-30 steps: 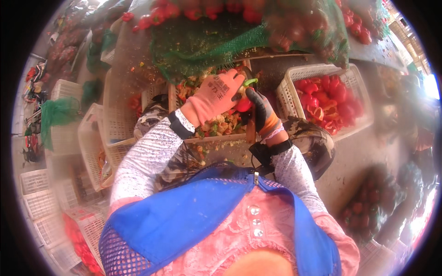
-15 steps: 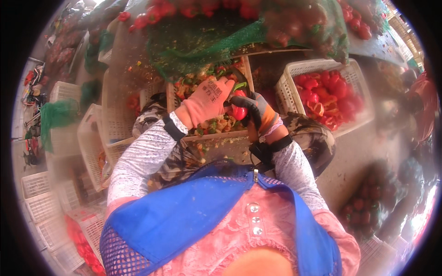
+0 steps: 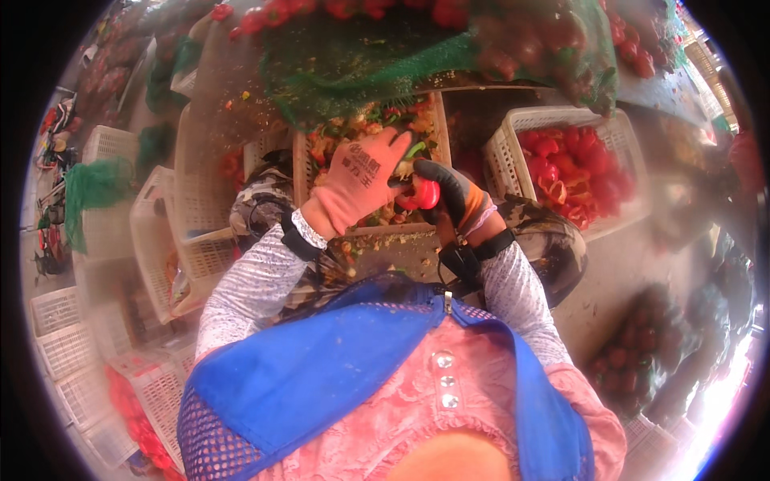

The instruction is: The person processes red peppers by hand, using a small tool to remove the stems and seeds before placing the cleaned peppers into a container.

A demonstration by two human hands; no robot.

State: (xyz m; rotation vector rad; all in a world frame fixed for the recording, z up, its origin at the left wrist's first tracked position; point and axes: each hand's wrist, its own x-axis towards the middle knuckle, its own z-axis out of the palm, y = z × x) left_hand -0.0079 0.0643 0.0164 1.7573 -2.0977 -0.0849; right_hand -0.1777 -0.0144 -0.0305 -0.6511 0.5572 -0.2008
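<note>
The left hand [image 3: 358, 178], in a pink-orange glove, is reaching over the scraps from the left, its back facing up. Its forefinger and middle finger are standing slightly apart at the tips, close to a green stem [image 3: 414, 150]; whether they are pinching the stem, I cannot tell, as the thumb side is mostly hidden. The right hand [image 3: 455, 195], in a grey and orange glove, is curling its fingers around a red pepper [image 3: 425, 194] and gripping it. The pepper is sitting between the two hands, its shiny red side showing just left of the right fingers, while the stem and a pale core [image 3: 403, 169] are showing above it, beside the left fingertips.

Beneath the fingers of both hands, a box [image 3: 441, 132] is holding a mix of pale, green and red scraps [image 3: 377, 218]. To the right of the right fingers, a white crate [image 3: 499, 152] is holding many red pepper pieces [image 3: 573, 172]. Beyond the fingertips, a green net [image 3: 377, 80] is lying below a row of blurred red peppers [image 3: 345, 8]. Well left of the left fingers, more white crates [image 3: 152, 240] are standing close together.
</note>
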